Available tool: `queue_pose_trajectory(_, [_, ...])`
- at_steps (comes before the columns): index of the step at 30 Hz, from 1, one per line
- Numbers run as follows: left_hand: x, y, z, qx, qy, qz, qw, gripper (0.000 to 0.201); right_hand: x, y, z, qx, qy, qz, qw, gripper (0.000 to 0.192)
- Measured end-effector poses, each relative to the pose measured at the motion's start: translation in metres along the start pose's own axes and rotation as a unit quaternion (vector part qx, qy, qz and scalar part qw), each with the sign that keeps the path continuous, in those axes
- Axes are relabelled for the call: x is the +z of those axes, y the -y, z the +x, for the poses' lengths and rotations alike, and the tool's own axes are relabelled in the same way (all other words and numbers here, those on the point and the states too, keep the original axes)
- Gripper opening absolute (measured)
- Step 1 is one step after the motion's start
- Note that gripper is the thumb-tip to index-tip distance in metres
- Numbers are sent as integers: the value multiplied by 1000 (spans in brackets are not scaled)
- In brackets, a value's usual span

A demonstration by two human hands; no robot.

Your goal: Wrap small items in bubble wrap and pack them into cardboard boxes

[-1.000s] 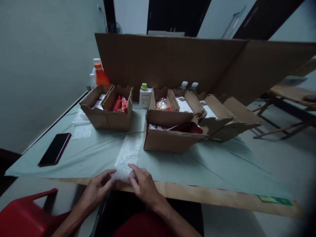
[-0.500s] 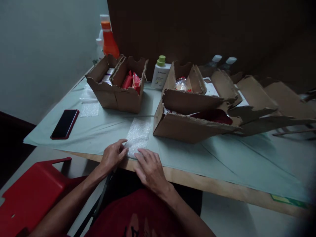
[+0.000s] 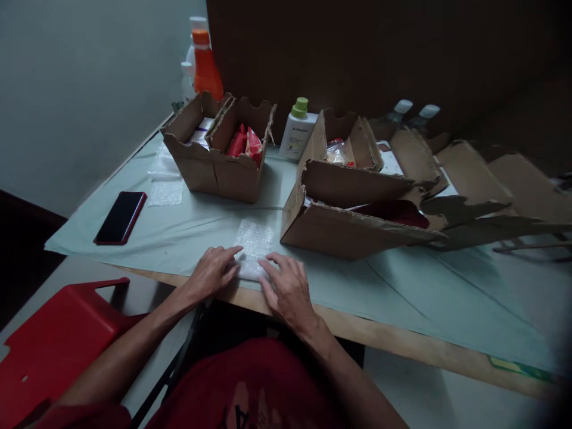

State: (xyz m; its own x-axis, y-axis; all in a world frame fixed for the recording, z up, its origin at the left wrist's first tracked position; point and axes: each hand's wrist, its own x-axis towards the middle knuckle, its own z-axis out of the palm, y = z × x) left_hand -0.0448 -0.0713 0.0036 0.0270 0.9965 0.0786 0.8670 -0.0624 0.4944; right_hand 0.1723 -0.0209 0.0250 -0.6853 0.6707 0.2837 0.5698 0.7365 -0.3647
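A sheet of bubble wrap (image 3: 253, 247) lies flat on the desk (image 3: 402, 298), just in front of the large torn cardboard box (image 3: 353, 229). The left hand (image 3: 211, 274) rests on the near left corner of the bubble wrap, fingers (image 3: 230, 255) spread flat and pressing it down. The right hand (image 3: 289, 289) presses the near right edge, fingers likewise extended, gripping nothing. Well to the left of the bubble wrap lies a dark phone (image 3: 120, 217); beyond it stands a smaller cardboard box (image 3: 217, 161).

A dark phone (image 3: 120, 217) lies at the left on the pale green table cover (image 3: 447, 286), with a red chair (image 3: 58, 339) at lower left. Two open cardboard boxes (image 3: 218, 155) (image 3: 353, 202) sit mid-frame, a green-capped white bottle (image 3: 297, 128) between them and an orange bottle (image 3: 206, 59) at upper left.
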Motion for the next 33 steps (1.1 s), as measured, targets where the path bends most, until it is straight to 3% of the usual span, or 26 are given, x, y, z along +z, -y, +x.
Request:
queue_pose_trajectory(3, [0,1,4,21,-32,27,999,38,6,1,4,-41,49,-5,998,28])
queue_pose_trajectory(8, [-4,-1,-21,70,-9,-41,997,37,10,-4,6,6,77,74,994,25])
queue_pose_trajectory(11, [-1,-3,-25,36,4,-35,999,36,1,-2,0,8,82,68,994,26])
queue_pose_trajectory(15, [4,-4,-9,-7,-31,32,999,36,-5,2,-1,-9,53,-9,999,28])
queue_pose_trajectory(18, [1,-8,-6,-62,-77,-39,994,34,2,-3,2,-27,81,-4,996,20])
queue_pose_trajectory(20, [-3,-14,-12,-142,-100,-166,971,34,8,-8,4,20,59,41,997,17])
queue_pose_trajectory(23, [-5,-31,-24,-250,-63,-406,877,47,13,-12,1,123,3,183,975,23])
queue_pose_trajectory(25, [-2,-43,-27,-254,-18,-518,817,52,10,-9,-5,147,22,278,949,22])
queue_pose_trajectory(26, [1,-49,-26,-246,-9,-545,802,50,8,-8,-9,146,38,302,941,20])
queue_pose_trajectory(27, [3,-54,-25,-239,-10,-550,800,46,4,-6,-13,142,45,307,940,17])
queue_pose_trajectory(29, [7,-65,-21,-226,-30,-517,825,35,-8,-7,-22,140,35,282,948,20])
queue_pose_trajectory(32, [10,-82,-18,-150,-29,-445,883,23,-26,-13,-32,129,35,281,950,64])
queue_pose_trajectory(33, [11,-88,-18,-107,-27,-428,897,20,-32,-16,-35,117,40,293,948,69])
